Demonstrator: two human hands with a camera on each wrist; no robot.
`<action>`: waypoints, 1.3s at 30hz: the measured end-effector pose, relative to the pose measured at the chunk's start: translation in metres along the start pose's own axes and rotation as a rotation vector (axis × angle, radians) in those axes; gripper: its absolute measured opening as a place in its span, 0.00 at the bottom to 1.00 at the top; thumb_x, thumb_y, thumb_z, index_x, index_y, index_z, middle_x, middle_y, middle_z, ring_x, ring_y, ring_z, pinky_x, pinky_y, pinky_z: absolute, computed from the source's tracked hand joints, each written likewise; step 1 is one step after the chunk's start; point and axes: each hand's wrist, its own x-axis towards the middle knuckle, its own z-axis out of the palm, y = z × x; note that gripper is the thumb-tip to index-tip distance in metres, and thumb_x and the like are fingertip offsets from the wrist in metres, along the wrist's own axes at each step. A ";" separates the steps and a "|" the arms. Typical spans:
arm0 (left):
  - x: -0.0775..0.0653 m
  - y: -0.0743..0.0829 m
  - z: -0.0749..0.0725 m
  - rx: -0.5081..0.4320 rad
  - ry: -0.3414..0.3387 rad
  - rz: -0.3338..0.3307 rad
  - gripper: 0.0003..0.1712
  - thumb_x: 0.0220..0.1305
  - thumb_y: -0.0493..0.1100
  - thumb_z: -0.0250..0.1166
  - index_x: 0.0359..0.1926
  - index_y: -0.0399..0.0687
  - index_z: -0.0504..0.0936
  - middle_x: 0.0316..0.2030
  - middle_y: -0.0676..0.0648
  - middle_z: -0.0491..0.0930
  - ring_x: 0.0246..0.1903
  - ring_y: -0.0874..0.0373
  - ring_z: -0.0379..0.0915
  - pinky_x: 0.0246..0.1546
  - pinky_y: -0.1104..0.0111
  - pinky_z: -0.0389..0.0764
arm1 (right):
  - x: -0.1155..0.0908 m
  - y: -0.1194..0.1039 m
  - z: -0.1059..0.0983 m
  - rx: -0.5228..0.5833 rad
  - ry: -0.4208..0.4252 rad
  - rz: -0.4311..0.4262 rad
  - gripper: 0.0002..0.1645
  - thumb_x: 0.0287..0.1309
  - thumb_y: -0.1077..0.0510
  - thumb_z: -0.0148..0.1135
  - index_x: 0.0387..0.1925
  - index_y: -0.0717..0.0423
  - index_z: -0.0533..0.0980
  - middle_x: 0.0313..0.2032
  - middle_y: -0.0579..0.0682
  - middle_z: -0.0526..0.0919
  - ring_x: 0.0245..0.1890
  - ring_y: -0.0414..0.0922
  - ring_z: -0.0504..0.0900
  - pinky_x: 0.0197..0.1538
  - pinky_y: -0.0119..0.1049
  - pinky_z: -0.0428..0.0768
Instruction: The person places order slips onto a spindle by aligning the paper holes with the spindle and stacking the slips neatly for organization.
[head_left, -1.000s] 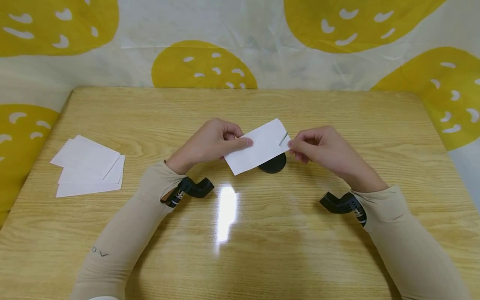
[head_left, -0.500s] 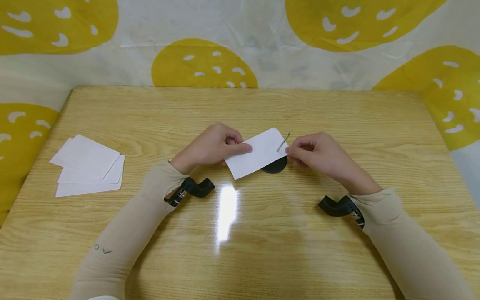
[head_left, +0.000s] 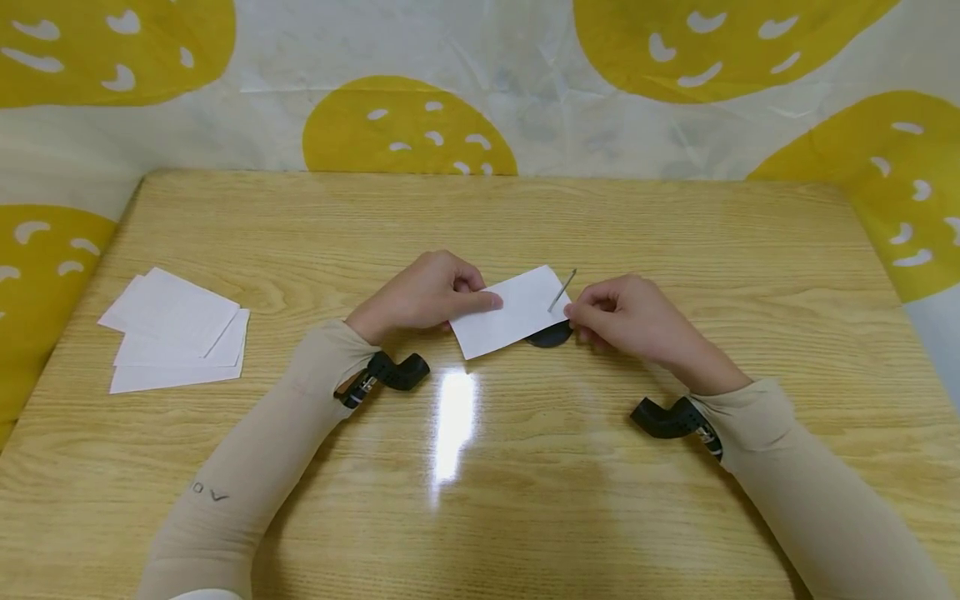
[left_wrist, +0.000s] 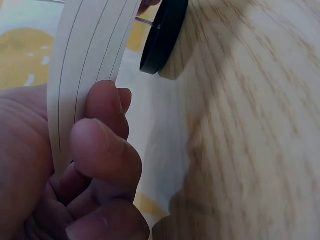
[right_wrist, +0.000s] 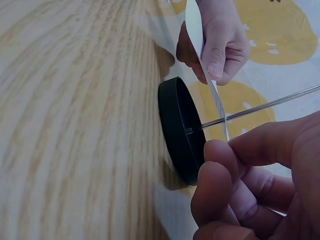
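Note:
A white paper slip point(head_left: 506, 317) is held level above the table by both hands. My left hand point(head_left: 423, 292) pinches its left end, thumb on top. My right hand point(head_left: 633, 321) pinches its right edge. The metal rod of a bill spike point(right_wrist: 280, 101) passes through the slip near that edge, its point standing above the paper. Below the slip, apart from it, the spike's round black base point(right_wrist: 172, 125) rests on the table. Seen from the left wrist, the slip's underside point(left_wrist: 90, 45) carries printed lines. In the head view the slip hides part of the base.
Several white slips point(head_left: 180, 321) lie overlapping on the left of the wooden table point(head_left: 360, 517). Behind the table hangs a white cloth point(head_left: 540, 108) with yellow shapes. A black wrist camera point(head_left: 667, 417) sits below the right hand, another point(head_left: 401, 372) below the left.
Both hands have lowered the slip toward the black base and shifted it slightly nearer. More of the spike shows above the paper. The loose slips stay put.

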 end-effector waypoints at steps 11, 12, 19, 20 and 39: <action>0.003 0.002 0.000 0.070 -0.007 0.011 0.17 0.69 0.55 0.69 0.27 0.51 0.85 0.18 0.55 0.76 0.15 0.62 0.71 0.19 0.70 0.75 | 0.002 0.000 0.005 -0.076 0.024 0.012 0.17 0.72 0.49 0.62 0.27 0.52 0.84 0.21 0.46 0.84 0.21 0.41 0.78 0.28 0.33 0.74; 0.003 0.002 0.000 0.078 -0.008 0.012 0.18 0.69 0.55 0.69 0.26 0.50 0.85 0.18 0.55 0.75 0.15 0.62 0.71 0.19 0.70 0.75 | 0.002 0.000 0.005 -0.081 0.026 0.010 0.17 0.72 0.50 0.62 0.27 0.52 0.84 0.20 0.46 0.83 0.21 0.41 0.78 0.28 0.33 0.73; 0.005 0.004 0.001 0.136 -0.003 0.036 0.20 0.69 0.54 0.69 0.22 0.50 0.82 0.17 0.55 0.74 0.14 0.63 0.69 0.19 0.71 0.71 | 0.004 0.000 0.007 -0.135 0.051 -0.009 0.19 0.71 0.49 0.61 0.25 0.51 0.82 0.17 0.48 0.79 0.19 0.43 0.74 0.27 0.33 0.70; 0.005 0.004 0.001 0.145 -0.001 0.042 0.21 0.69 0.54 0.69 0.22 0.50 0.81 0.16 0.55 0.74 0.14 0.63 0.69 0.19 0.71 0.70 | 0.004 -0.001 0.007 -0.139 0.053 -0.011 0.19 0.71 0.49 0.61 0.24 0.51 0.82 0.17 0.47 0.79 0.19 0.43 0.73 0.27 0.33 0.69; 0.007 0.003 0.002 0.240 0.013 0.074 0.25 0.69 0.55 0.69 0.17 0.52 0.74 0.15 0.57 0.65 0.20 0.62 0.63 0.25 0.71 0.63 | 0.009 -0.002 0.011 -0.169 0.069 -0.016 0.18 0.67 0.52 0.58 0.20 0.52 0.78 0.13 0.43 0.75 0.16 0.42 0.69 0.23 0.32 0.65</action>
